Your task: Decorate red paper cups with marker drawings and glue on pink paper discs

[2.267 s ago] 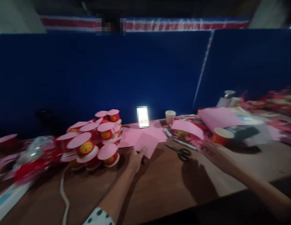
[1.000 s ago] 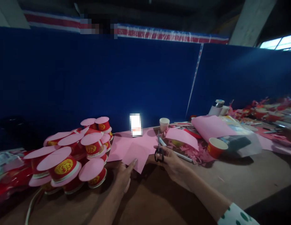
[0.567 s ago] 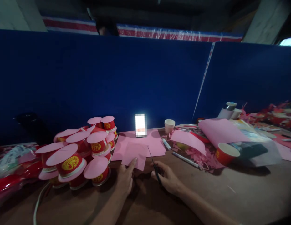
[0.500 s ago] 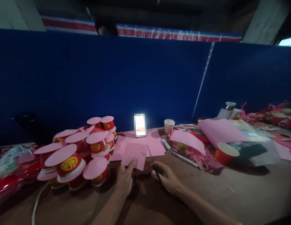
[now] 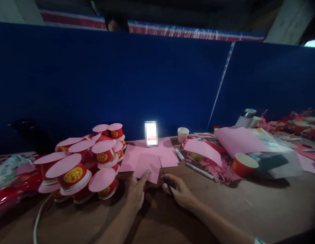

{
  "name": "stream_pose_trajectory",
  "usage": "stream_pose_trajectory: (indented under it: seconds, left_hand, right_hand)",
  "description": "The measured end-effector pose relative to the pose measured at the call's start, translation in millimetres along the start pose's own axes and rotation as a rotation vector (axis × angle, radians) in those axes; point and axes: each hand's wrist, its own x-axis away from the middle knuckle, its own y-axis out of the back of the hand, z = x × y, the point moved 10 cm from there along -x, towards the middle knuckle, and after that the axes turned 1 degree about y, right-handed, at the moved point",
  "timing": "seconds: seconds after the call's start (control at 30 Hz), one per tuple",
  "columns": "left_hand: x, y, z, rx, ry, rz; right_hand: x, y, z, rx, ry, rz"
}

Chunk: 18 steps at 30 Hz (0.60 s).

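My left hand (image 5: 137, 190) pinches the near edge of a square of pink paper (image 5: 148, 164), thumb on top. My right hand (image 5: 180, 189) is closed around the dark handles of a pair of scissors (image 5: 168, 184). The thin blades point away from me, close along the right edge of the square; whether they touch it I cannot tell. Behind the square, larger pink sheets (image 5: 129, 152) lie flat on the brown table (image 5: 157, 217). A bright phone-like screen (image 5: 151, 134), blurred out, stands at their far edge.
Several red paper bowls with pink discs (image 5: 73, 174) are stacked at left. To the right are a white cup (image 5: 183, 135), a glue stick (image 5: 179, 154), a pen (image 5: 201, 171), pink scraps (image 5: 223, 169) and a red bowl (image 5: 245, 165). A blue partition (image 5: 147, 78) stands behind.
The pink square has turned slightly and shifted a little right, nearer the scissors. Both hands keep their hold. The whole view has shifted slightly.
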Motion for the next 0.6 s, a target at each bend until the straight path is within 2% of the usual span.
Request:
stream_pose_trajectory:
  seconds: [0.33, 0.6]
  left_hand:
    - [-0.4, -2.2, 4.1, -0.019, -0.003, 0.023]
    - [0.0, -1.9, 7.4, -0.027, 0.024, 0.015]
  right_hand:
    - [-0.8, -4.4, 10.1, -0.056, 0.015, 0.028]
    - [-0.7, -3.7, 6.0, -0.093, -0.012, 0.019]
